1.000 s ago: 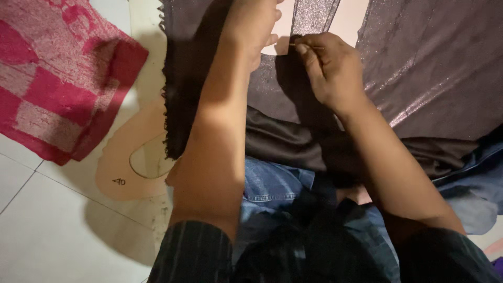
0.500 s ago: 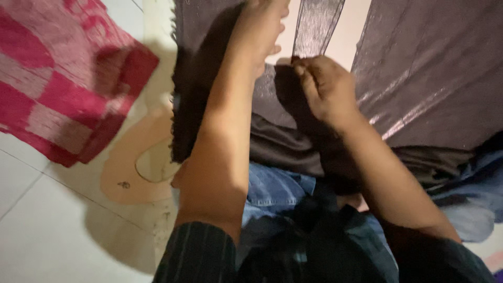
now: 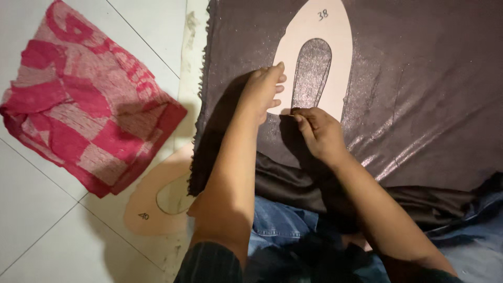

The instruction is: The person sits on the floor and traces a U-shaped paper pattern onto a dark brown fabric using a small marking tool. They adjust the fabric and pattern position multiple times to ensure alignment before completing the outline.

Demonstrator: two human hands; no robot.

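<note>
head view:
left hand [image 3: 264,91]: fingers flat, pressing the pattern [image 3: 335,52] onto the dark fabric [image 3: 419,105].
right hand [image 3: 319,133]: fingertips pinched at the pattern's lower edge; held item too small to tell.
risk: pattern may slip if pressure eases, skewing the outline.
spare pattern [image 3: 144,204]: on the floor by the red cloth [image 3: 84,110].

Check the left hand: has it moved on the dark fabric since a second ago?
Cannot tell. The left hand presses the pale template on the dark fabric, as earlier; the camera tilted, and the hand's place against the fabric edge looks unchanged.
</note>
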